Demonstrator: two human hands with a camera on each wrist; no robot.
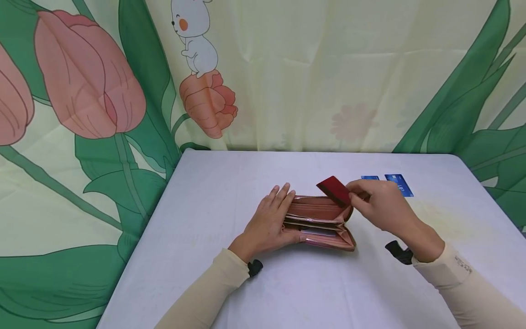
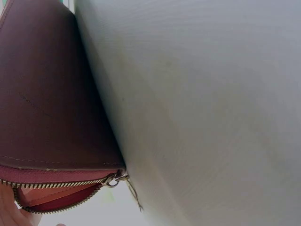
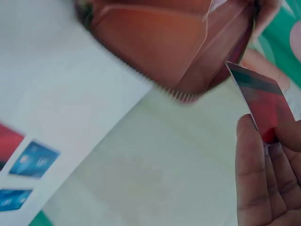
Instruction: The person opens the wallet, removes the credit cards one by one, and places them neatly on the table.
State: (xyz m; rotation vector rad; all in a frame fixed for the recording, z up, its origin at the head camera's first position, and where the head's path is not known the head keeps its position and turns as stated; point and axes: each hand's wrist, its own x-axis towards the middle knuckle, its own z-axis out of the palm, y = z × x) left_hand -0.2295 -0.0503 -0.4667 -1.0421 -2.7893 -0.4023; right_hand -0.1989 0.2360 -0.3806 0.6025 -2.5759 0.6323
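A brown zip wallet stands spread on the white table, its inner pockets facing up. My left hand grips its left end, fingers along the back edge and thumb at the front edge. Between thumb and fingers, my right hand pinches a red card with a dark stripe, tilted over the wallet's back right corner. The right wrist view shows this red card beside the wallet's zip edge. A pale flat piece shows in the front pocket. In the left wrist view, the wallet's outer cover and zip pull appear.
Two blue cards lie at the table's back right, one beyond my right hand and another partly hidden by it. Another red piece lies near them in the right wrist view. A printed curtain hangs behind the table.
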